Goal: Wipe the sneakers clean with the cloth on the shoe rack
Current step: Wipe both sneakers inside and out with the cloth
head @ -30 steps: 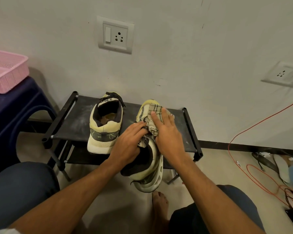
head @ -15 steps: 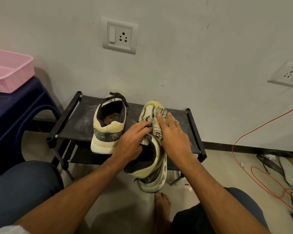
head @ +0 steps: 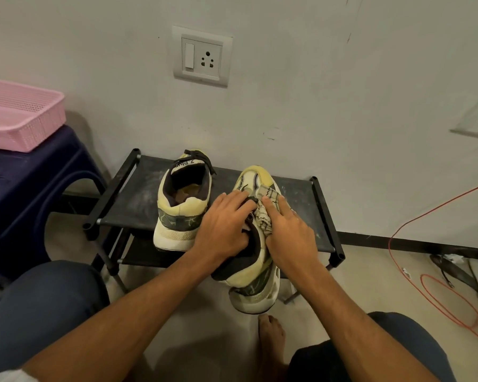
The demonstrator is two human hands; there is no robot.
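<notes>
Two cream and yellow sneakers with dark collars are at the black shoe rack. The left sneaker stands on the rack's top shelf, heel toward me. The right sneaker is tilted, its toe up over the rack and its heel hanging off the front edge. My left hand grips this sneaker over its tongue and collar. My right hand presses a checked cream cloth against the sneaker's upper right side, fingers flat on the cloth.
A pink plastic basket sits on a dark blue stool to the left. A wall socket is above the rack. An orange cable and sandals lie on the floor at the right. My knees and a bare foot are below.
My right hand has slid the cloth down the sneaker from the toe toward the middle, uncovering the yellow toe. My left hand keeps its grip.
</notes>
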